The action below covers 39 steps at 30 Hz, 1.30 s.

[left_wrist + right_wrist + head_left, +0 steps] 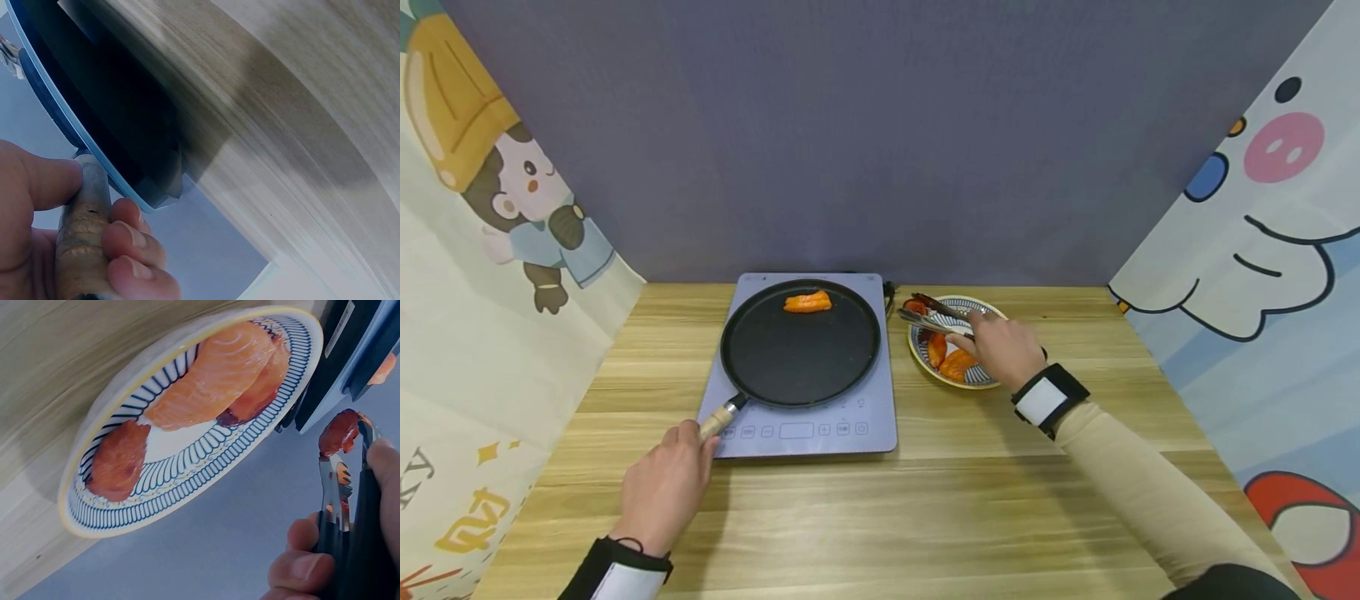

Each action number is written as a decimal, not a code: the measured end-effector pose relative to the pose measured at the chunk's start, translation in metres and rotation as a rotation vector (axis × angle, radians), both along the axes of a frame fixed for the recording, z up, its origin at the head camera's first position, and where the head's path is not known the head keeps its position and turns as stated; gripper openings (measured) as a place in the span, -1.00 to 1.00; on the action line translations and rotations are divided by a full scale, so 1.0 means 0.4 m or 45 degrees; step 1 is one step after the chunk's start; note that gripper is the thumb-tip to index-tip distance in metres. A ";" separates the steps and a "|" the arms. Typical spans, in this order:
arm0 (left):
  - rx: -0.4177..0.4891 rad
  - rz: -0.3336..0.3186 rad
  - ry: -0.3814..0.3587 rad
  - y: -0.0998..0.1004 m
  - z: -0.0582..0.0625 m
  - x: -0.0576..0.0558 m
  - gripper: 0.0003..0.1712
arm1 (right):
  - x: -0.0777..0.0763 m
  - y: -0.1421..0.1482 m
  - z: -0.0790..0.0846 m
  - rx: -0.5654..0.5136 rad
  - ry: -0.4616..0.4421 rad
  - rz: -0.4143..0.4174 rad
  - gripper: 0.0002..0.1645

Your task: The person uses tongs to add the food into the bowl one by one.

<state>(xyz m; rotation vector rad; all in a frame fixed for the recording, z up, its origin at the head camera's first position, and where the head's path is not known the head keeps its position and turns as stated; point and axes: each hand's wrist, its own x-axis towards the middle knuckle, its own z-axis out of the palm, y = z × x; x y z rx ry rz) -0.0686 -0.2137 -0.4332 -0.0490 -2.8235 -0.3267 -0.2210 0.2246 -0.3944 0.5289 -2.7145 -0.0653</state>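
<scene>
My left hand (664, 483) grips the wooden handle (718, 421) of a flat black frying pan (797, 358). In the left wrist view the thumb lies along that handle (84, 231) and the fingers curl round it. One orange salmon piece (807, 302) lies near the pan's far rim. My right hand (1003, 348) holds metal tongs (936, 321) with dark grips over a patterned plate (988, 308). Between the tongs' tips is a dark red piece of meat (339, 432), raised off the plate. An orange salmon slice (212, 375) and reddish pieces (120, 461) lie on the plate.
The pan sits on a pale induction cooker (872, 417) with touch buttons along its front. Both cooker and plate stand on a wooden table (925, 517). A grey-blue panel (880, 150) rises behind, with cartoon-printed cloths at both sides.
</scene>
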 end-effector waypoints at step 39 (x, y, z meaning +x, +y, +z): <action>-0.003 0.007 -0.015 0.000 -0.004 -0.001 -0.66 | -0.012 -0.145 0.010 -0.040 -0.076 0.059 -0.41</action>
